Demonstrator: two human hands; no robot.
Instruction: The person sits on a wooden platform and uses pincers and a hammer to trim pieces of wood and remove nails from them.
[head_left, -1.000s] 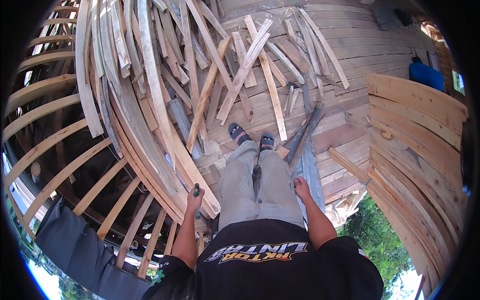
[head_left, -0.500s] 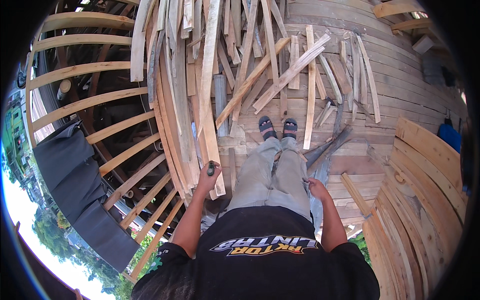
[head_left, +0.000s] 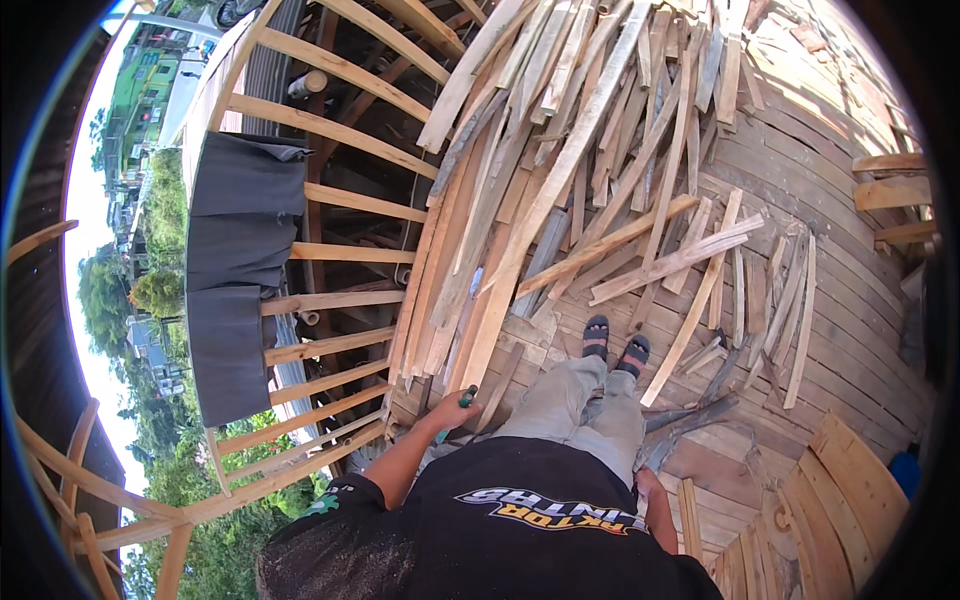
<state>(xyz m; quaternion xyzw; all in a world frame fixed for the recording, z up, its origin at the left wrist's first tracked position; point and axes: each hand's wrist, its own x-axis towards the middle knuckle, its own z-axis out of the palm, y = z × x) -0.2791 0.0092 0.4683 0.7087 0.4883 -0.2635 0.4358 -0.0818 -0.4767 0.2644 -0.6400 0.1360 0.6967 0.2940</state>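
Note:
My left hand (head_left: 450, 412) is closed around a tool with a dark green handle (head_left: 467, 396); its working end is hidden, so its kind cannot be told. That hand is beside the near end of a long pale plank (head_left: 490, 335). Low beside my right thigh, my right hand (head_left: 650, 487) has its fingers curled together; whatever is in them, if anything, is too small to make out. My sandalled feet (head_left: 615, 345) stand on the wooden floor, close to the near end of a loose pale batten (head_left: 690, 352).
Many long wooden strips (head_left: 600, 120) lie piled ahead. At left runs a slatted timber frame (head_left: 350, 255) with gaps and a dark sheet (head_left: 240, 270) draped over it. Shorter offcuts (head_left: 790, 300) lie to the right. Curved-looking stacked boards (head_left: 840, 490) stand at lower right.
My view has swung left, so the pile and floor appear farther right and more of the outdoors shows. My left hand still holds the dark green handle; my right hand stays by my thigh.

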